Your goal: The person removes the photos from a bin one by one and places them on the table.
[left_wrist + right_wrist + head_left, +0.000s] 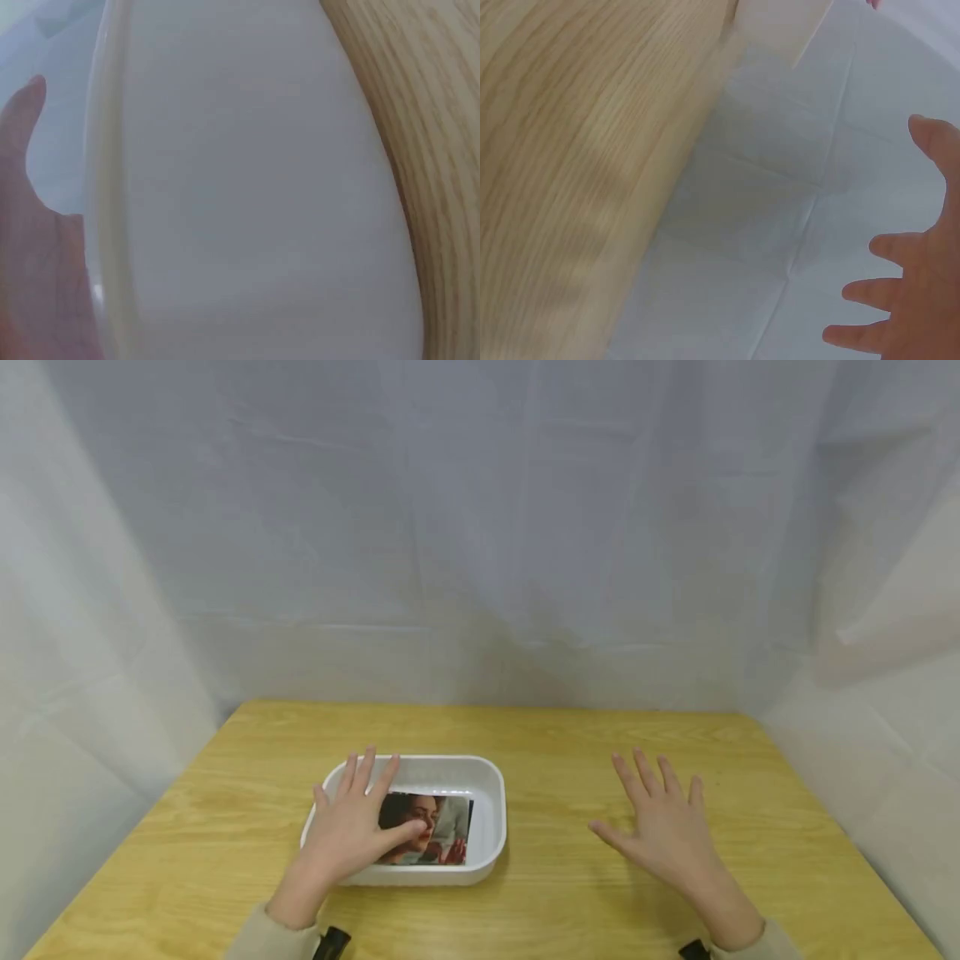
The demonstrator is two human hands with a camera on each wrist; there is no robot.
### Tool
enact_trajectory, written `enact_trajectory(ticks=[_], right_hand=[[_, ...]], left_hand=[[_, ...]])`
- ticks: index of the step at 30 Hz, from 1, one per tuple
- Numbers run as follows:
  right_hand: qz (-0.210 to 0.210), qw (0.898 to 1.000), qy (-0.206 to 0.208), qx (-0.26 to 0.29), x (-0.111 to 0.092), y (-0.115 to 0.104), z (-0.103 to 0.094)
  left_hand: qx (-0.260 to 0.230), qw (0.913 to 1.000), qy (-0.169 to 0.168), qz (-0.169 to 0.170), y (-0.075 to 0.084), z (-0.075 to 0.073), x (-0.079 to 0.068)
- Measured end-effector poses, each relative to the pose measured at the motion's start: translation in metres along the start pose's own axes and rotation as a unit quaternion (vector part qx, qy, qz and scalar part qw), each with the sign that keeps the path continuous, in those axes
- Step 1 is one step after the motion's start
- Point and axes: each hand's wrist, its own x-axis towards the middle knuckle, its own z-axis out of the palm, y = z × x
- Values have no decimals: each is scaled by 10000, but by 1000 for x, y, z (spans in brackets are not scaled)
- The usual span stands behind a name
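Note:
A white rectangular tray (487, 827) with rounded corners sits left of centre on the table. Inside lies a glossy printed picture of a person (450, 831), with a dark edge showing at its right side. My left hand (348, 831) is spread over the tray's left part and covers some of the picture. In the left wrist view the tray's outer wall (255, 180) fills most of the frame, the hand standing above the rim. My right hand (667, 831) hovers over the table to the right of the tray, fingers spread, holding nothing.
The wooden table (555, 910) has a light yellow grain, and its far edge meets a pale hanging sheet (480, 568). More white sheeting hangs at the left and right sides. A dark strap piece (332, 942) shows at the left wrist.

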Motion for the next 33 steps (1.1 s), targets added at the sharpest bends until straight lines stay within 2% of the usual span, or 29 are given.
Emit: enact_trajectory(ticks=[7,17,29,33], right_hand=[[-219,9992,307,88,3,-3,3],[-429,9980,433,182,4,-7,9],[-484,9980,325,224,4,-10,16],[-521,9978,283,286,4,-13,17]], left_hand=[[46,9998,171,52,-2,0,-3],[300,9955,819,369,-9,-2,-12],[570,9965,467,389,-36,-5,-25],[643,9969,208,393,-43,-4,-28]])
